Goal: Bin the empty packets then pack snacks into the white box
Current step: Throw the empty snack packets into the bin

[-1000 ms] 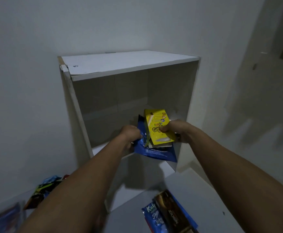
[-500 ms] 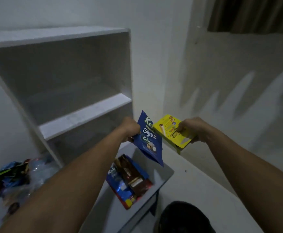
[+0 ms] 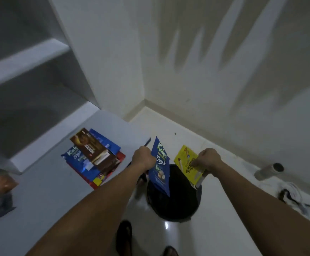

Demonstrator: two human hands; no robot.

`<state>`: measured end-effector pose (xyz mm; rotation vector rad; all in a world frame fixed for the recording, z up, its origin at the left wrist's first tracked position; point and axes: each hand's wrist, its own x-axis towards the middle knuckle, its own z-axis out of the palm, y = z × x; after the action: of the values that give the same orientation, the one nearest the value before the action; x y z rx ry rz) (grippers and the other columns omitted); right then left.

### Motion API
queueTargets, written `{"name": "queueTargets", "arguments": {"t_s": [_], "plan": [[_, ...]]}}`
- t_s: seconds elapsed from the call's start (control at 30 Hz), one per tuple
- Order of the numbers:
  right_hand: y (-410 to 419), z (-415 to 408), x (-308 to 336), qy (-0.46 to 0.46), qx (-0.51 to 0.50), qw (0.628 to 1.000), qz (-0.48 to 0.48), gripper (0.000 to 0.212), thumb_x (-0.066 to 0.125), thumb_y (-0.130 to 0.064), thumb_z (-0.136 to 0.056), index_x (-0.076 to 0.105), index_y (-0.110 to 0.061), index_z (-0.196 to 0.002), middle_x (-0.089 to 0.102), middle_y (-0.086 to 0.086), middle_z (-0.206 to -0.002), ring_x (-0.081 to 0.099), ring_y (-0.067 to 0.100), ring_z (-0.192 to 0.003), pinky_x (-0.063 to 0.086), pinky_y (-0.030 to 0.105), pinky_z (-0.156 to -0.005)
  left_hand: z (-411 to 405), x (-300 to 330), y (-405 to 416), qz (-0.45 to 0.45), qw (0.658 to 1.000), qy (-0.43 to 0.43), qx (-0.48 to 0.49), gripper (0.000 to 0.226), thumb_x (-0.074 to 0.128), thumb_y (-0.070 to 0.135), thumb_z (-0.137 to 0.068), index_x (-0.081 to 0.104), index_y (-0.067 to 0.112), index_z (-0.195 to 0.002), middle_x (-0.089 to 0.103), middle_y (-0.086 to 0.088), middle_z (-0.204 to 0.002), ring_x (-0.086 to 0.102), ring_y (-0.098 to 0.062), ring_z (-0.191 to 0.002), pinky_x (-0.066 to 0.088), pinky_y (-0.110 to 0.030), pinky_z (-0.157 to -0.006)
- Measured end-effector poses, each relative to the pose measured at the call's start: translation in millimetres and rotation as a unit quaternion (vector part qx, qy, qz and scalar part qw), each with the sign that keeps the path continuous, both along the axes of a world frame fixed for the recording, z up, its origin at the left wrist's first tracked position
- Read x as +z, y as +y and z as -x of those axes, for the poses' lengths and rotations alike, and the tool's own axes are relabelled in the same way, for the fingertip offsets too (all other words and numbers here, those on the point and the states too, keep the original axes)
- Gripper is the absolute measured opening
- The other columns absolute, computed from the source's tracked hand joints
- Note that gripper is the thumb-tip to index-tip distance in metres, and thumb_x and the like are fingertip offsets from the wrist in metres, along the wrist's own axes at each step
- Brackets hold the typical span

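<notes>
Two packets held over the black bin point(image 3: 174, 204).
Left hand point(image 3: 143, 158) grips the blue packet point(image 3: 160, 166) by its edge; right hand point(image 3: 208, 160) pinches the yellow packet point(image 3: 187, 164). Both hang above the bin's mouth. Snacks point(image 3: 93, 157) lie stacked on the table point(image 3: 39, 196) beside the shelf point(image 3: 21, 60).

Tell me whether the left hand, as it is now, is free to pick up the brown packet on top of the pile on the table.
Probably not yet. The left hand is gripping the blue packet over the black bin. The brown packet lies uncovered beside it, so the way looks free once the hand lets go.
</notes>
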<state>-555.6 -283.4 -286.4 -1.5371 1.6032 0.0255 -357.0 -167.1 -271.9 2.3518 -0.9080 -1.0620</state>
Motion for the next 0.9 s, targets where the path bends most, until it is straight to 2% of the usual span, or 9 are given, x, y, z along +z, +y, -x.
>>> {"name": "queueTargets", "arguments": {"t_s": [0.1,0.23,0.33,0.4,0.5,0.6,0.67,0.77,0.9], "plan": [[14,10,-43,0.017,-0.019,1.000,0.008,0.023,0.078,-0.019,-0.068,0.059,-0.008,-0.074,0.059,0.011,-0.076,0.061,0.030,-0.075,0.054,0.039,-0.066,13,-52,0,-0.017,1.000,0.009,-0.010,0.010,0.062,0.007,-0.080,0.057,0.002,-0.072,0.067,-0.016,-0.084,0.066,-0.031,-0.079,0.058,-0.037,-0.067],[25,20,-107,0.039,-0.054,0.998,-0.004,0.033,0.068,-0.021,-0.078,0.056,-0.005,-0.105,0.057,0.011,-0.096,0.056,0.031,-0.092,0.050,0.036,-0.079,26,-107,-2,-0.028,0.999,0.021,-0.011,0.008,0.061,0.001,-0.079,0.056,-0.001,-0.074,0.067,-0.027,-0.093,0.066,-0.040,-0.086,0.059,-0.049,-0.070],[27,22,-145,0.042,-0.063,0.997,-0.014,0.037,0.068,-0.025,-0.077,0.054,-0.009,-0.108,0.061,0.012,-0.104,0.059,0.031,-0.097,0.052,0.038,-0.080,35,-135,-7,-0.041,0.999,0.004,-0.030,0.015,0.058,-0.001,-0.081,0.052,-0.007,-0.068,0.064,-0.032,-0.097,0.063,-0.043,-0.093,0.053,-0.048,-0.070],[26,22,-167,0.040,-0.065,0.997,-0.015,0.037,0.068,-0.026,-0.077,0.054,-0.011,-0.108,0.062,0.011,-0.106,0.057,0.029,-0.094,0.050,0.035,-0.077,38,-154,-11,-0.060,0.997,-0.009,-0.042,0.028,0.058,0.000,-0.083,0.045,0.004,-0.058,0.064,-0.030,-0.098,0.062,-0.041,-0.095,0.051,-0.046,-0.068],[26,20,-194,0.041,-0.060,0.997,-0.024,0.039,0.069,-0.028,-0.077,0.054,-0.011,-0.109,0.061,0.009,-0.106,0.056,0.027,-0.095,0.047,0.033,-0.077,40,-181,-18,-0.085,0.994,-0.008,-0.066,0.008,0.059,0.009,-0.087,0.059,0.003,-0.082,0.065,-0.024,-0.102,0.062,-0.037,-0.096,0.052,-0.044,-0.075],[27,19,-214,0.049,-0.065,0.995,-0.059,0.064,0.071,-0.040,-0.075,0.047,-0.006,-0.123,0.060,0.015,-0.116,0.059,0.036,-0.106,0.051,0.038,-0.084,37,-204,-20,-0.115,0.992,0.001,-0.057,0.034,0.064,0.026,-0.086,0.058,0.003,-0.110,0.064,-0.016,-0.110,0.062,-0.032,-0.096,0.049,-0.035,-0.068],[28,20,-220,0.049,-0.075,0.993,-0.074,0.073,0.070,-0.043,-0.075,0.043,-0.003,-0.130,0.060,0.018,-0.120,0.060,0.037,-0.108,0.053,0.040,-0.087,35,-209,-18,-0.132,0.990,0.008,-0.051,0.044,0.066,0.031,-0.082,0.060,0.002,-0.114,0.065,-0.015,-0.113,0.063,-0.031,-0.100,0.047,-0.029,-0.067],[30,18,-214,0.041,-0.059,0.996,-0.058,0.061,0.068,-0.040,-0.079,0.051,-0.004,-0.125,0.062,0.017,-0.115,0.061,0.035,-0.105,0.052,0.035,-0.080,28,-205,-18,-0.127,0.990,0.028,-0.046,0.033,0.065,0.027,-0.081,0.062,0.001,-0.101,0.066,-0.017,-0.106,0.063,-0.031,-0.095,0.046,-0.027,-0.065],[25,9,-188,0.038,-0.036,0.998,-0.042,0.040,0.068,-0.035,-0.081,0.061,-0.005,-0.107,0.064,0.013,-0.099,0.062,0.034,-0.102,0.046,0.030,-0.076,12,-180,-21,-0.124,0.989,0.016,-0.073,0.035,0.066,0.033,-0.079,0.061,0.004,-0.097,0.065,-0.014,-0.100,0.061,-0.029,-0.090,0.045,-0.028,-0.068]]}}
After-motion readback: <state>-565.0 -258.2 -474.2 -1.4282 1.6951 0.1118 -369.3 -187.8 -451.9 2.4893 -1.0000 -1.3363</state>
